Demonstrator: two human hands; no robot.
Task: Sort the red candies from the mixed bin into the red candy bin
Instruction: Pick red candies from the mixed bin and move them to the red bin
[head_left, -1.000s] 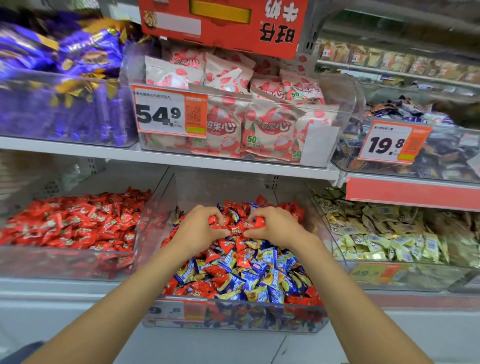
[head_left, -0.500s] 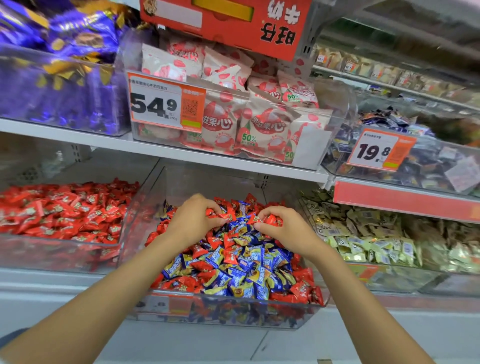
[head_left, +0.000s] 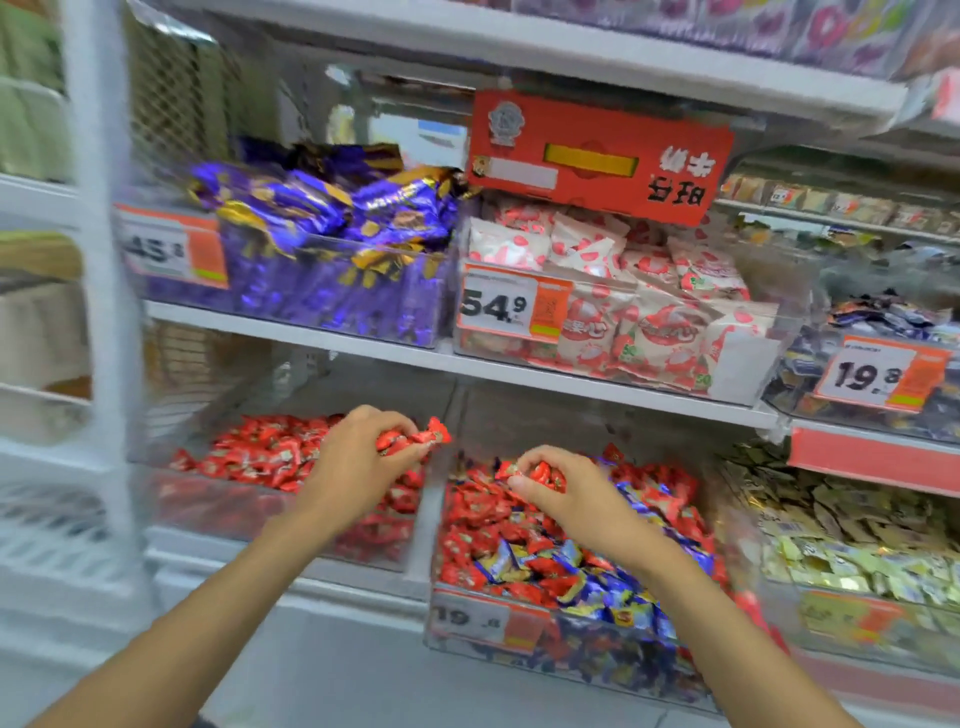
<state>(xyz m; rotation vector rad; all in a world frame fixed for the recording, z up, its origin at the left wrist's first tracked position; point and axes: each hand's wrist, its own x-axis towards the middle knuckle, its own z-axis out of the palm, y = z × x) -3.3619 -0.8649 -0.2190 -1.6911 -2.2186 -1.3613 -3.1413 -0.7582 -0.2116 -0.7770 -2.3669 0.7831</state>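
Note:
Two clear bins stand side by side on the lower shelf. The red candy bin (head_left: 208, 512) on the left is filled with red wrapped candies. The mixed bin (head_left: 467, 621) to its right holds red and blue wrapped candies. My left hand (head_left: 358, 462) hovers over the right end of the red candy bin and grips a bunch of red candies (head_left: 415, 439) that stick out past its fingers. My right hand (head_left: 566, 496) is above the mixed bin's back left part, fingers curled round a few more red candies (head_left: 537, 473).
A bin of pale yellow-green candies (head_left: 852, 540) sits to the right of the mixed bin. The shelf above (head_left: 363, 345) carries bins of purple bags (head_left: 332, 249) and white-and-red bags (head_left: 623, 291) with price tags. A white shelf upright (head_left: 104, 312) stands at the left.
Both hands have lifted out of the mixed bin with red candies. My left hand has moved left over the red candy bin; the right follows. The view has swung left and up.

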